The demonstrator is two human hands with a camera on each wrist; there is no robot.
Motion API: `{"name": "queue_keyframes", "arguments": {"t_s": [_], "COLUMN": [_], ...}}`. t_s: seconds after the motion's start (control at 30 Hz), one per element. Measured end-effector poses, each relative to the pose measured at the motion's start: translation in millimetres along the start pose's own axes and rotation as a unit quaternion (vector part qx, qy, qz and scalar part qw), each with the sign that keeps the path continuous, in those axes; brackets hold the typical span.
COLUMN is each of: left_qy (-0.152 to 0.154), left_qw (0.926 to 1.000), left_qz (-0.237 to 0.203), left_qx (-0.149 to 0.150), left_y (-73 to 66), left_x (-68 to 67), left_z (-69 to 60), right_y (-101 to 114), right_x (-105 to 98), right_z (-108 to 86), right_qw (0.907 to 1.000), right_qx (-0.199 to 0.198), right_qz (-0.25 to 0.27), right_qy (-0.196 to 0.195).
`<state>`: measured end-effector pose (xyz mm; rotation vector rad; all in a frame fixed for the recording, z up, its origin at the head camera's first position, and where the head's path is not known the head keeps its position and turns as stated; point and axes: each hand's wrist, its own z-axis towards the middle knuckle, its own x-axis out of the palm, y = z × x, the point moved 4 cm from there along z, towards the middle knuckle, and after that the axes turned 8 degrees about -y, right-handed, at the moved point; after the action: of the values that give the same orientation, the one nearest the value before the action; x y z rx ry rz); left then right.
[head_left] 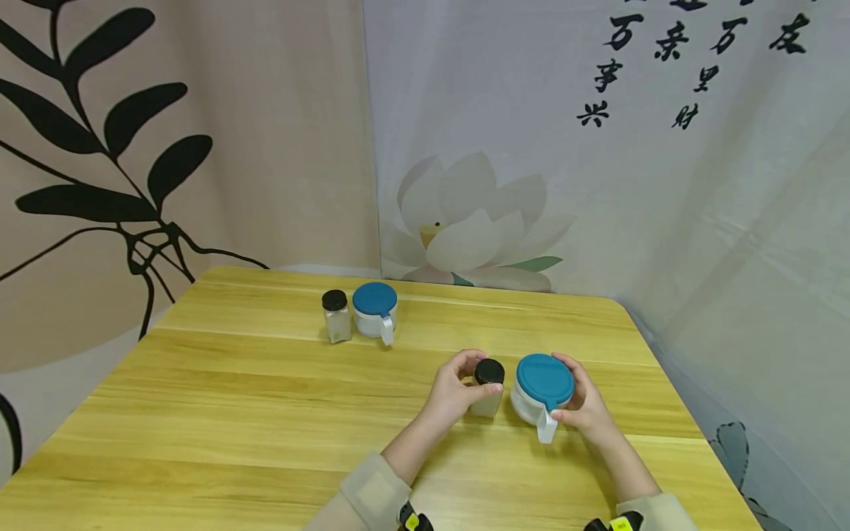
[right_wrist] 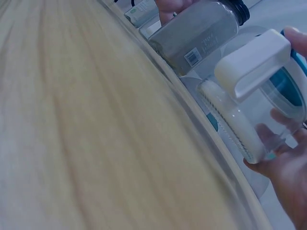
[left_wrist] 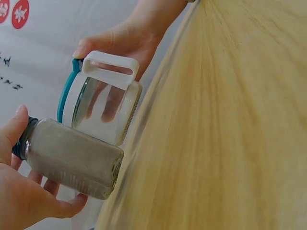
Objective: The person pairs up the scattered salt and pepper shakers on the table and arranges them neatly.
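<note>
The left hand (head_left: 454, 392) grips a square glass jar with a black lid (head_left: 489, 372), thumb on the near side of the lid. In the left wrist view that jar (left_wrist: 72, 155) shows grey-beige contents. Just right of it the right hand (head_left: 587, 405) holds a clear jar with a blue lid (head_left: 545, 379) and a white handle, fingers round its far right side. In the right wrist view, the handled jar (right_wrist: 240, 115) has white contents near its base, and the right hand (right_wrist: 288, 172) wraps its side. Both jars stand upright, side by side.
On the wooden table (head_left: 219, 413), farther back and left, stand another black-lidded jar (head_left: 337, 317) and another blue-lidded jar (head_left: 375, 299) with a white handle. Behind the table's back edge hangs a cloth (head_left: 299, 133) with leaf, lotus and writing prints.
</note>
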<state>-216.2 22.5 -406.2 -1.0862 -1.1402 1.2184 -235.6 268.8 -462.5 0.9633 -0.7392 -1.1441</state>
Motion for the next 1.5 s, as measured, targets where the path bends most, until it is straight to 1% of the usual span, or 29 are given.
{"name": "queue_keyframes", "arguments": {"t_s": [0.17, 0.5, 1.03, 1.27, 1.37, 1.5], "left_qy": [-0.001, -0.005, -0.010, -0.010, -0.011, -0.012], "left_qw": [1.0000, 0.9999, 0.9999, 0.9999, 0.9999, 0.9998], "left_qz": [0.004, 0.006, 0.006, 0.004, 0.005, 0.007], "left_qx": [0.003, -0.008, -0.002, -0.007, -0.006, -0.011], "left_y": [2.6, 6.2, 7.6, 9.2, 9.1, 8.0], "left_x": [0.3, 0.7, 1.3, 1.7, 2.4, 2.5], "left_z": [0.4, 0.3, 1.2, 2.0, 1.9, 1.7], "right_y": [-1.2, 0.4, -4.2, -5.0, -4.6, -3.7], "right_x": [-0.5, 0.7, 0.1, -0.1, -0.5, -0.1], "right_z": [-0.6, -1.4, -1.1, -1.0, -2.0, -1.9], "right_qw": [1.0000, 0.9999, 0.9995, 0.9991, 0.9991, 0.9993], "right_qx": [0.006, 0.007, 0.031, 0.043, 0.041, 0.033], "right_qz": [-0.002, 0.001, 0.004, 0.000, 0.002, 0.010], "right_qy": [0.002, 0.009, 0.011, 0.007, 0.006, 0.017]}}
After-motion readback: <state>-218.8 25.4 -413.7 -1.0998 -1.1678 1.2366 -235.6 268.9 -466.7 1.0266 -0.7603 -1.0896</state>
